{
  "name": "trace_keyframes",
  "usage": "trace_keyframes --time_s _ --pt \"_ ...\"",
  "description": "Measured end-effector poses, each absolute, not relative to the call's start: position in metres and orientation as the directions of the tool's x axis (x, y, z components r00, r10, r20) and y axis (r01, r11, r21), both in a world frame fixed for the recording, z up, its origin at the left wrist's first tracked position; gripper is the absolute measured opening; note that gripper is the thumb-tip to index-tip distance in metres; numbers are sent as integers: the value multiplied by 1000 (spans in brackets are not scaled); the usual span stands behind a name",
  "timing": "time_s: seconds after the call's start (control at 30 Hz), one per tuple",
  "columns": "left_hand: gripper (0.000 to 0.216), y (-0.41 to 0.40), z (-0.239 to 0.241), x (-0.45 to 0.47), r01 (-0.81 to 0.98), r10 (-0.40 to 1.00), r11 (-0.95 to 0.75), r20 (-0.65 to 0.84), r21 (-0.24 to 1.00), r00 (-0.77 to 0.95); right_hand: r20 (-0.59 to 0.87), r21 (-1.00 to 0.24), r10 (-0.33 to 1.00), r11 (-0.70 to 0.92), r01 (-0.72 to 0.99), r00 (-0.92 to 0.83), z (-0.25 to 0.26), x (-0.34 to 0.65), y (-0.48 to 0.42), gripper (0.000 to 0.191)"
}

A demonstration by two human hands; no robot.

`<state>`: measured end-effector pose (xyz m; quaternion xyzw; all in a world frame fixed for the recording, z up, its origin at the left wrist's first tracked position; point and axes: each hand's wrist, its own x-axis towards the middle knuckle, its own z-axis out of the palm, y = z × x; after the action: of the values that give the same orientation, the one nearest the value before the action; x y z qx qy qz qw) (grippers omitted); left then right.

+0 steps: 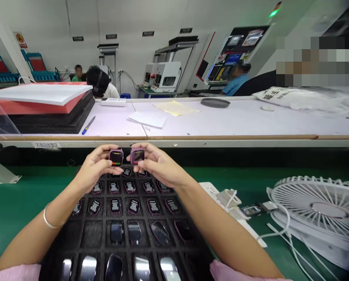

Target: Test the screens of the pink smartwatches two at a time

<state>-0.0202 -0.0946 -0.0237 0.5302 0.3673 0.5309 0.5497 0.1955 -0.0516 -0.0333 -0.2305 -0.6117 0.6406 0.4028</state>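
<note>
Left hand [95, 166]: closed on a purple watch body [116, 157], screen lit with a coloured bar, held above the far edge of the tray. Right hand [158, 164]: closed on a second purple watch body [137, 155], screen dark, just beside the first, the two not quite touching. Black compartment tray [75, 234]: on the green worktop [16, 195] beneath both forearms; far rows hold purple watch bodies face up, near rows hold units with glossy faces, one per cell. White desk fan [321, 210]: lying flat to the right, with white cables and a power strip [215, 193] between it and the tray. Left wrist: thin bangle [48, 222].
</note>
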Motion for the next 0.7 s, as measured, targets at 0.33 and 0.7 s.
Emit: trace_keyframes --time_s 0.33,0.7 --pt "54 -109 -43 -10 -229 986 -71 102 971 129 126 -960 825 -39 -278 -551 -52 189 -69 49" --pt "62 -64 7 -18 -186 919 -365 385 912 84 338 -923 803 180 -341 -491 -4 171 -26 30"
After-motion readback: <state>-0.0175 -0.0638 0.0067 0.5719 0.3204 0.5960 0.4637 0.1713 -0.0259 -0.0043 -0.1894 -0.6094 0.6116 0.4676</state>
